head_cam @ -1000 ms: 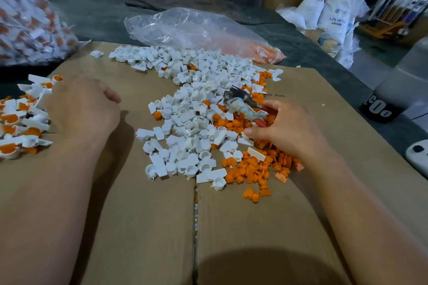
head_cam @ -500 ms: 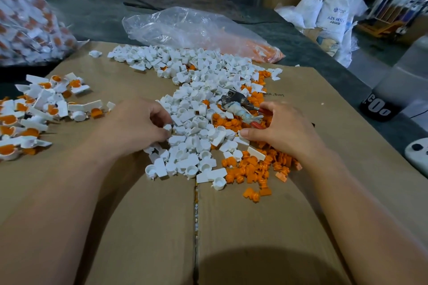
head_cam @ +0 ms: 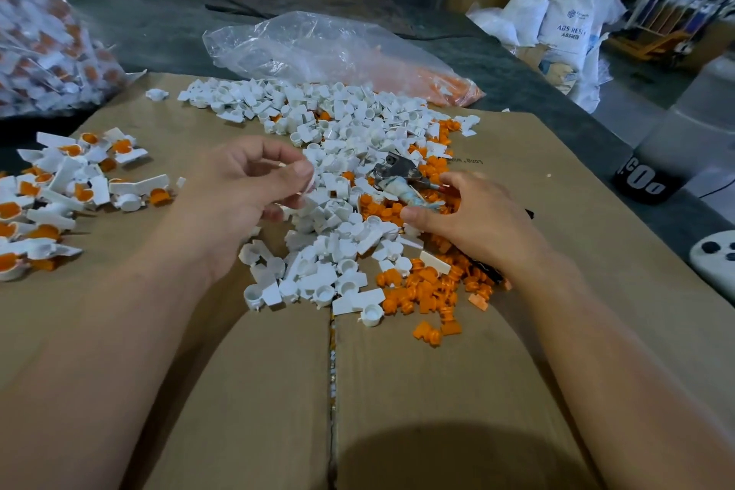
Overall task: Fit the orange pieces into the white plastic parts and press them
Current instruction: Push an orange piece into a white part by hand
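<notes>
- Left hand (head_cam: 246,187) pinches one white part (head_cam: 309,180) over the heap of white plastic parts (head_cam: 342,123)
- Right hand (head_cam: 477,219) rests curled on the orange pieces (head_cam: 429,290); holding one or not, I cannot tell
- A metal tool (head_cam: 397,171) lies just beyond its fingers
- Assembled pieces (head_cam: 59,179) sit far left

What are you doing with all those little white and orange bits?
A person is putting small plastic parts together on a cardboard box. The left hand pinches one white piece, lifted just above the white pile. The right hand rests with spread fingers on the orange pieces, beside a metal tool. As far as I can see, no orange piece is fitted into the held one yet. Finished ones, white with orange inside, lie in a heap on the left.
</notes>
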